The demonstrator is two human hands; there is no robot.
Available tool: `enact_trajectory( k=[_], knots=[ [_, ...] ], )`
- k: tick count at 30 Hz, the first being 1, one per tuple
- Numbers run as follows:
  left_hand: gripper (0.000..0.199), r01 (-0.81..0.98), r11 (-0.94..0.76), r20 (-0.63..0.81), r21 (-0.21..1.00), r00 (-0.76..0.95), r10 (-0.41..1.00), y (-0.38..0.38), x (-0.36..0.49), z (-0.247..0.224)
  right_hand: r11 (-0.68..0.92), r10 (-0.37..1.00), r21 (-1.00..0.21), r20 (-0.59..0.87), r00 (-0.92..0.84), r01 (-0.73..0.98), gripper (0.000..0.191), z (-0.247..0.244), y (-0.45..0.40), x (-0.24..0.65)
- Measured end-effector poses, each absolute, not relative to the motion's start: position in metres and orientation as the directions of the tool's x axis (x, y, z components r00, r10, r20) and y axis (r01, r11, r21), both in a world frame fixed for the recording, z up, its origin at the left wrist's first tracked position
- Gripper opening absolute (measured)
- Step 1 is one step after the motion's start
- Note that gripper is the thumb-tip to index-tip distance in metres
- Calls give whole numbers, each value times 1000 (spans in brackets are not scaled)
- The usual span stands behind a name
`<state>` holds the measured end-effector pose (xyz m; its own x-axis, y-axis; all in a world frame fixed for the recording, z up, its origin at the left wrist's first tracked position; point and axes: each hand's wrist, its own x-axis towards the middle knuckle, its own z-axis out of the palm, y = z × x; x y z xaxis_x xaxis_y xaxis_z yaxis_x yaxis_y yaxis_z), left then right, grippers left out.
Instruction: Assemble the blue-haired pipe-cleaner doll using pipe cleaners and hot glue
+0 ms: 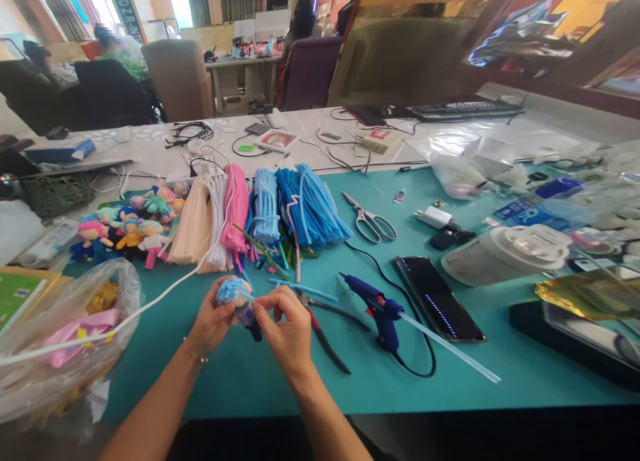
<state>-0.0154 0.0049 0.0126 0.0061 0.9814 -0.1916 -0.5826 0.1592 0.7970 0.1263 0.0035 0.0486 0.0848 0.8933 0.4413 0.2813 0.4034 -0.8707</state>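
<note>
A small doll (240, 296) with light-blue hair, a pale face and a purple and black body is held above the green mat. My left hand (214, 321) is closed around its head from the left. The thumb and forefinger of my right hand (285, 321) pinch at its body from the right; whether a small piece is between them is too small to tell. Just behind my right hand lie a light-blue pipe cleaner (313, 290) and pliers with red and black handles (327, 341).
Bundles of pipe cleaners (235, 214) and a pile of small dolls (130, 224) stand behind. Rightward are a blue glue gun (383, 311), scissors (370, 221), a phone (440, 298) and a lidded cup (505, 254). A plastic bag (125, 281) lies left.
</note>
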Motion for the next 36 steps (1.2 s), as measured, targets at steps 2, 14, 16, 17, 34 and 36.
enact_trajectory(
  k=[2, 14, 16, 17, 34, 36],
  knots=[
    [56, -588, 165, -195, 792, 12, 981, 5, -16, 12, 434, 873, -853, 478, 100, 289, 15, 47, 4, 123],
    [54, -595, 171, -225, 785, -17, 974, 6, -14, 15, 375, 898, -870, 427, 107, 322, 20, 41, 7, 117],
    [55, -592, 184, -238, 785, -13, 971, 6, -14, 14, 372, 895, -867, 430, 119, 331, 21, 39, 8, 116],
    [55, -589, 185, -238, 787, -12, 971, 6, -14, 14, 374, 892, -861, 436, 122, 343, 21, 39, 8, 116],
    [51, -469, 126, -224, 874, -158, 962, 10, -10, 7, 279, 946, -873, 322, 45, 399, 19, 34, 11, 123],
    [53, -462, 127, -227, 878, -166, 960, 10, -10, 7, 250, 957, -893, 287, 46, 374, 18, 32, 13, 124]
  ],
)
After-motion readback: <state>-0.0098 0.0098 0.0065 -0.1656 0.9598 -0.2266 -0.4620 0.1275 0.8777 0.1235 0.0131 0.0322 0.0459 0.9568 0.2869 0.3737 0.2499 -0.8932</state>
